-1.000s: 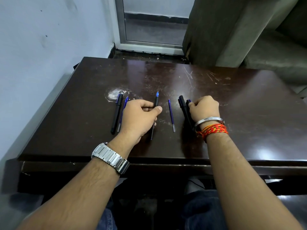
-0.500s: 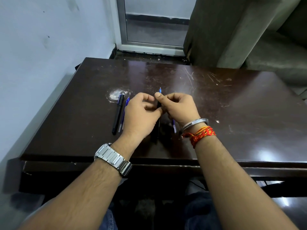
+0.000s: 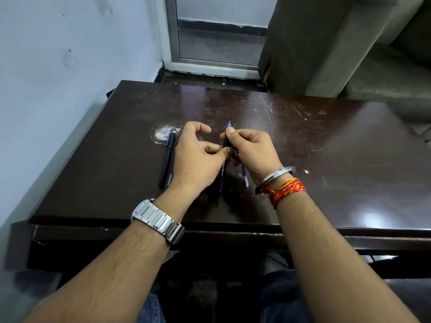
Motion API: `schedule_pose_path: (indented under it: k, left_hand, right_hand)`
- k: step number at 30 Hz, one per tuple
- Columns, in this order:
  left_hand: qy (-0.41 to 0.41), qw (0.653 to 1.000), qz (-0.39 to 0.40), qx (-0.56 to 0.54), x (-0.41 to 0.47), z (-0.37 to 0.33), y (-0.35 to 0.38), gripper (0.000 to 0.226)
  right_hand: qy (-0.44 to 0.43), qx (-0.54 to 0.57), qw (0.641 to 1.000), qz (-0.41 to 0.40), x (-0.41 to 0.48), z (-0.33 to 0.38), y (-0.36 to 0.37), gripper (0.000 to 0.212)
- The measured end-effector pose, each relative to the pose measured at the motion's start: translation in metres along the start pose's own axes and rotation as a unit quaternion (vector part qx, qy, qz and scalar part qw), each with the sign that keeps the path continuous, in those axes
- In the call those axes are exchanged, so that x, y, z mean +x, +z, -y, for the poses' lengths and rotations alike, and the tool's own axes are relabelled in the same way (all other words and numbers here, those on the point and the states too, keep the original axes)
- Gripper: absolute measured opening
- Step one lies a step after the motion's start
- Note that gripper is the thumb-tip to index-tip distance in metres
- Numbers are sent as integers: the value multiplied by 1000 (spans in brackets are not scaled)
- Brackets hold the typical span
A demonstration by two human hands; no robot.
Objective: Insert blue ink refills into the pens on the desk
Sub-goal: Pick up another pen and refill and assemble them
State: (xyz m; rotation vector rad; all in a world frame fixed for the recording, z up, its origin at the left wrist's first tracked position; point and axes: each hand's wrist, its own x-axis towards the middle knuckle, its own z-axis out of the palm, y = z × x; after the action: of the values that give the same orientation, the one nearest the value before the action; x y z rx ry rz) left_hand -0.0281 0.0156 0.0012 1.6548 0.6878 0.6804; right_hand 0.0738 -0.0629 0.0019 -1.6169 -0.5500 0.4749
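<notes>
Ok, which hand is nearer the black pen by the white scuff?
Left. The left hand is just right of the black pen; the right hand is farther right, pinching the held pen.

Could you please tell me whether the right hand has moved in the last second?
Yes. The right hand moved left: it was right of the loose refill, and now it is over it, pinching the pen.
</notes>
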Motion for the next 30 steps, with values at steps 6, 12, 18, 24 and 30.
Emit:
schedule_pose_path:
  k: [6,12,18,24,30]
  left_hand:
    - [0,1000,-9,4,-3,3,4,48]
    - [1,1000,-16,12,0,4,3,50]
    - [-4,1000,-14,6,1,6,2,52]
    - [6,1000,-22,17,0,5,3,50]
    - [4,1000,-18,17,1,4,2,49]
  right_hand:
    - [-2,48,998,-45,-4,2,4,20]
    - [-3,59,997,-41,-5,6,6,16]
    - [22,82,996,-42,-6,9,8,17]
    - [11,31,999,-38,-9,10,10,26]
    - [18,36,999,-31,-10,12,10,31]
